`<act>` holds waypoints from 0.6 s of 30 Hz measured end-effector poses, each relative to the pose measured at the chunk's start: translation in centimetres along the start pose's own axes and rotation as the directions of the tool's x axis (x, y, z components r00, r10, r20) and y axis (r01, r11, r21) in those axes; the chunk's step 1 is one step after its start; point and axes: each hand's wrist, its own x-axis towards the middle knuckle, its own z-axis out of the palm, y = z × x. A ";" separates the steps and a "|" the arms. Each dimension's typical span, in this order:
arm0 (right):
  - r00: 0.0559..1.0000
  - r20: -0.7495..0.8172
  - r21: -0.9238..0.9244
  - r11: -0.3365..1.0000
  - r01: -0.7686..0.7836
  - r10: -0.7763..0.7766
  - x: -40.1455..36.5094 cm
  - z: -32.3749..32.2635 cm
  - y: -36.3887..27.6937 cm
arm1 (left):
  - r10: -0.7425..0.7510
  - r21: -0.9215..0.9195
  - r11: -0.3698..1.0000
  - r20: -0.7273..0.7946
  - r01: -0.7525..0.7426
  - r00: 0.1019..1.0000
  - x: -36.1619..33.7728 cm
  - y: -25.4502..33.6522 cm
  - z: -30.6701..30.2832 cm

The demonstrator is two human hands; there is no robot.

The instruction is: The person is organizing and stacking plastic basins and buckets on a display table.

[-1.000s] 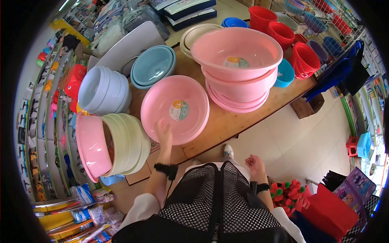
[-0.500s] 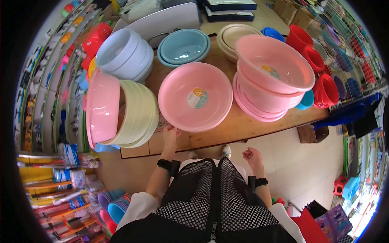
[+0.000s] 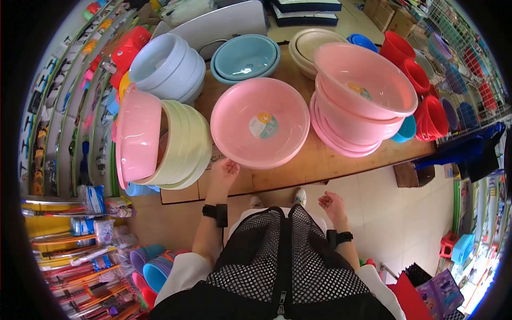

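Note:
A round pink basin [image 3: 288,136] with a cartoon sticker on its bottom sits in the middle of the wooden table [image 3: 341,165]. Just below its front-left rim is my left hand [image 3: 225,170], fingers curled in with nothing visible in them; whether it still touches the rim is hard to tell. My right hand [image 3: 332,204] hangs in front of the table edge, away from any basin, its fingers loosely bent and holding nothing. To the right stands a stack of pink basins [image 3: 362,128]. On the left, a pink basin [image 3: 140,136] lies sideways against pale green basins [image 3: 189,144].
Behind are light blue basins [image 3: 165,66], teal basins [image 3: 245,58] and cream basins [image 3: 306,48]. Red buckets [image 3: 429,120] stand at the right end. Shelves [image 3: 69,122] line the left side, and a cardboard box [image 3: 413,176] sits on the floor at right.
My left hand has drawn slightly back from the middle basin's rim, its fingers curling inward. The right hand has barely moved. The view has shifted slightly.

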 end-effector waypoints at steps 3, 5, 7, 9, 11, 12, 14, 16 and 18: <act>1.000 -0.024 0.021 1.000 0.003 -0.002 -0.6 -0.9 0.1 | -0.016 -0.054 0.998 0.019 0.017 1.000 -2.6 1.6 2.9; 0.999 -0.042 0.032 0.999 0.004 -0.003 -1.0 -1.2 0.2 | -0.021 -0.078 0.997 0.039 0.024 0.999 -3.8 2.2 4.4; 0.998 -0.064 0.041 0.999 0.007 -0.004 -1.1 -1.4 0.5 | 0.000 -0.037 0.999 0.087 0.003 0.996 -4.0 2.8 5.1; 0.998 -0.064 0.049 0.999 -0.002 0.005 -1.1 -1.5 0.6 | 0.030 0.001 1.000 0.106 -0.030 0.994 -3.9 3.0 5.2; 0.998 -0.063 0.061 0.998 -0.005 0.009 -1.2 -1.4 0.8 | 0.066 0.039 0.997 0.102 -0.071 0.993 -3.5 2.6 4.6; 0.998 -0.061 0.070 0.998 -0.003 0.007 -1.3 -1.2 0.8 | 0.090 0.086 0.992 0.085 -0.098 0.992 -2.9 2.1 3.3; 0.999 -0.052 0.079 0.997 -0.001 0.005 -1.2 -1.0 0.9 | 0.142 0.182 0.972 0.065 -0.151 0.988 -0.9 0.7 -1.6; 0.999 -0.047 0.094 0.996 0.007 -0.002 -0.7 -1.0 1.1 | 0.149 0.296 0.935 0.175 -0.197 0.973 0.1 -0.3 -7.3; 0.999 -0.038 0.109 0.994 0.011 -0.007 -0.3 -1.1 1.3 | 0.084 0.231 0.971 -0.089 -0.062 0.992 1.8 -1.3 -10.3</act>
